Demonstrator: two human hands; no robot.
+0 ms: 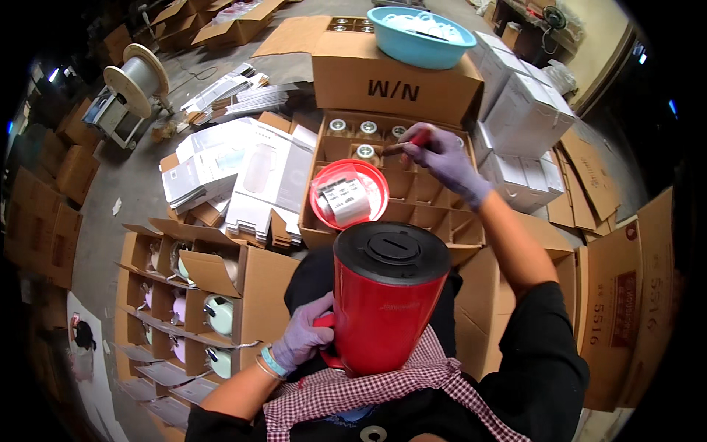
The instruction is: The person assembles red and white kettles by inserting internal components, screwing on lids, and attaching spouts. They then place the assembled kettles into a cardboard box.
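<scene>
My left hand (305, 333), in a pale purple glove, is closed round the handle of a large red mug (383, 320) with a black lid. The mug stands upright against my lap. My right hand (451, 163), gloved the same way, grips a small red-handled tool (417, 140) over a divided carton (412, 184). The tool's thin dark end points left; its exact kind is unclear. Jars with metal tops (366, 152) sit in several of the carton's cells. On the carton's near left part rests a red bowl (377, 180) holding a white printed packet (345, 199).
A blue basin (423, 48) of white pieces rests on a carton at the back. Left of me stands a divided box (247, 295) of pastel cups. Flat white boxes (258, 173) lie beyond it; white cartons (526, 110) are stacked at right. A cable spool (136, 79) stands far left.
</scene>
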